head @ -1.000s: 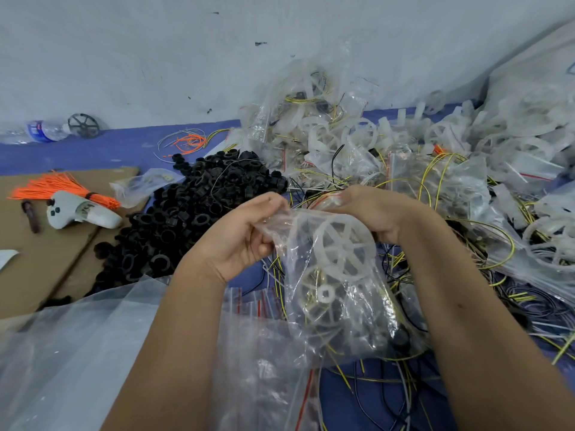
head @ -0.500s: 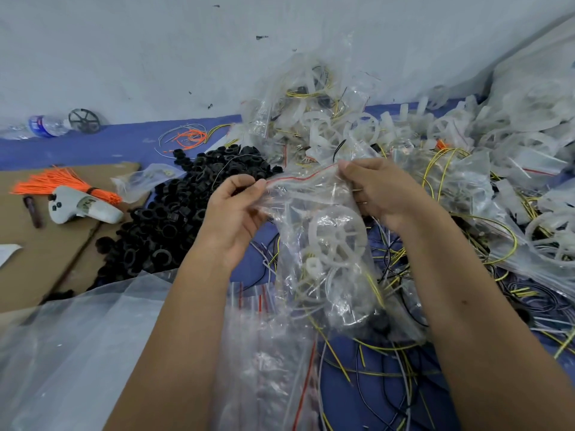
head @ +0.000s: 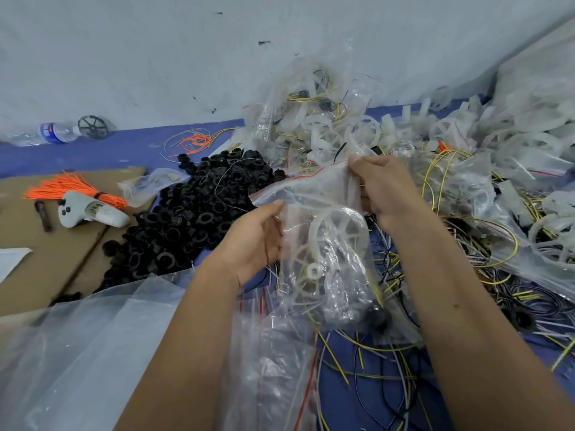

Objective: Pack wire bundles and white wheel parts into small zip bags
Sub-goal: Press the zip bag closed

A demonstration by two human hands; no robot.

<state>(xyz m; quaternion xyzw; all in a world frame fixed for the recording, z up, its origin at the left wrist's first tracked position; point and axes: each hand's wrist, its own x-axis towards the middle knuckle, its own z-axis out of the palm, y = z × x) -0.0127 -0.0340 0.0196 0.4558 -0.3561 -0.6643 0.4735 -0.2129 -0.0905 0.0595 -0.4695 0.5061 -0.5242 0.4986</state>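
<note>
A clear zip bag with a red seal line hangs between my hands in the middle of the view. Inside it I see white spoked wheels, a small white hub and a dark part low down. My left hand grips the bag's left side below the seal. My right hand pinches the seal's right end, higher up. Loose yellow, black and white wires lie on the blue surface under the bag.
A heap of black rings lies to the left. Packed bags with white wheels pile up at the back and right. Empty zip bags and a large plastic sheet lie near me. Orange ties and a white controller sit on cardboard.
Both hands have lifted the bag's top edge and drawn apart along the seal, the right hand going up and right. The bag now hangs longer below them.
</note>
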